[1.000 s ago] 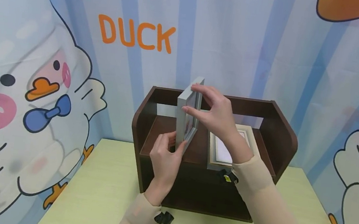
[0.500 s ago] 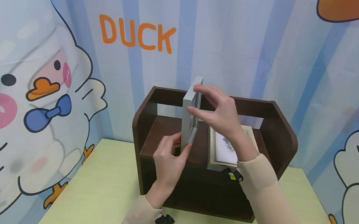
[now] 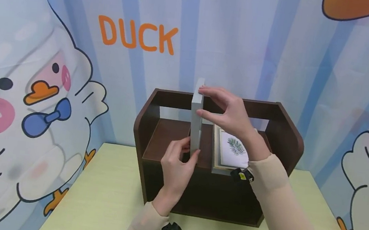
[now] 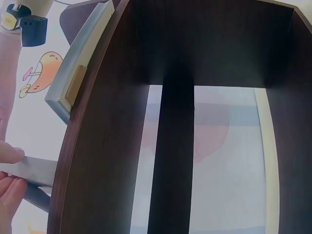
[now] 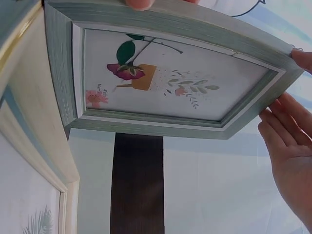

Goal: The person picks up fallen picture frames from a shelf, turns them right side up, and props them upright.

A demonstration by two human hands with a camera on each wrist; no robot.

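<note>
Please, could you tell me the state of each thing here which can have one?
Grey-green rectangular picture frame: upright, edge towards the head camera.
Person's left hand: holds this frame low down.
Person's right hand: holds it near the top.
Cream rectangular picture frame with leaf print: flat, face up, on a grey-edged frame.
Dark brown wooden shelf unit: upright on the pale yellow-green table.
Pale blue striped fabric curtain: hanging behind.

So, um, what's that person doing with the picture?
Someone is holding a picture frame upright at the brown shelf. The left fingers pinch its lower end and the right fingers grip its top. To the right, a pile of frames lies flat on the shelf, a leaf picture uppermost. I can't tell whether the held frame touches the shelf.
</note>
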